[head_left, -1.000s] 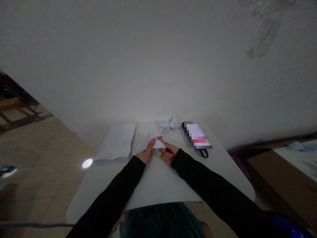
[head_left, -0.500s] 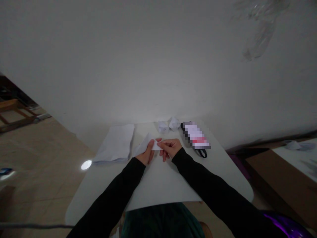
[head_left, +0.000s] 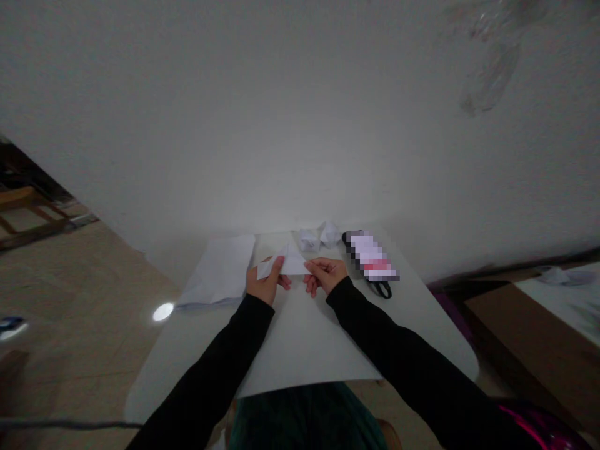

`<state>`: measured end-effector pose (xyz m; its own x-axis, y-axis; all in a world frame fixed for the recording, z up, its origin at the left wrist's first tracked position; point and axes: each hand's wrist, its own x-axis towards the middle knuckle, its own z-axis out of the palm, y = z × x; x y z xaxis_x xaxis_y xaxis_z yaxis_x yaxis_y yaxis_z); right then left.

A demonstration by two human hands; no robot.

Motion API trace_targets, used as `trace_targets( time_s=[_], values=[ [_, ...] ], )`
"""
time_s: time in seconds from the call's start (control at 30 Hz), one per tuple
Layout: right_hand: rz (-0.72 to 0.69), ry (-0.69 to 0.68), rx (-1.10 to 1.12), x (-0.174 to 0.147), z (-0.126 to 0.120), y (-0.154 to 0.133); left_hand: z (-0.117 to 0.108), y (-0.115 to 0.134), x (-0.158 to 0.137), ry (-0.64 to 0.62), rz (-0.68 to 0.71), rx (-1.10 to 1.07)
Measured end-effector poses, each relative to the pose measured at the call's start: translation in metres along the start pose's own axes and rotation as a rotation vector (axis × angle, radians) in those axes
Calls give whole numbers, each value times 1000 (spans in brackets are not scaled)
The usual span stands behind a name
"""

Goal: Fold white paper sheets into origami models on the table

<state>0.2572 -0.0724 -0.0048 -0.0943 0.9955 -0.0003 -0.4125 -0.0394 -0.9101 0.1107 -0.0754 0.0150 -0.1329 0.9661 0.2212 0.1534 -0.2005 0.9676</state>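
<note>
Between my two hands is a folded sheet of white paper (head_left: 294, 265), roughly triangular with its peak pointing away from me. My left hand (head_left: 267, 284) grips its left part, thumb on the near face and fingers behind. The thumb and fingertips of my right hand (head_left: 327, 275) pinch its right corner. Just beyond the hands, two folded white paper shapes (head_left: 308, 240) stand side by side at the back of the table. A stack of white paper (head_left: 220, 265) lies to the left of my left hand.
A phone (head_left: 370, 256) with a black strap lies right of my right hand; its screen is blurred out. The white table (head_left: 300, 350) backs onto a pale wall (head_left: 290, 125). A brown cardboard surface (head_left: 529, 331) is at the far right, a wooden stool (head_left: 28, 200) at the far left.
My hands have moved slightly apart, and the left hand has shifted left along the paper. The folded paper has turned and now shows more of its broad triangular face.
</note>
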Motion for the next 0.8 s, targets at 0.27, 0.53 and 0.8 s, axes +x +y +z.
trace_targets(
  time_s=[0.27, 0.53, 0.8],
  values=[
    [73, 70, 160, 0, 4, 1, -3, 2, 4, 119, -12, -127],
    [150, 169, 197, 4, -3, -8, -13, -6, 17, -106, -4, -224],
    [196, 217, 200, 8, -7, -1, -16, 1, 18, -4, 5, -59]
  ],
)
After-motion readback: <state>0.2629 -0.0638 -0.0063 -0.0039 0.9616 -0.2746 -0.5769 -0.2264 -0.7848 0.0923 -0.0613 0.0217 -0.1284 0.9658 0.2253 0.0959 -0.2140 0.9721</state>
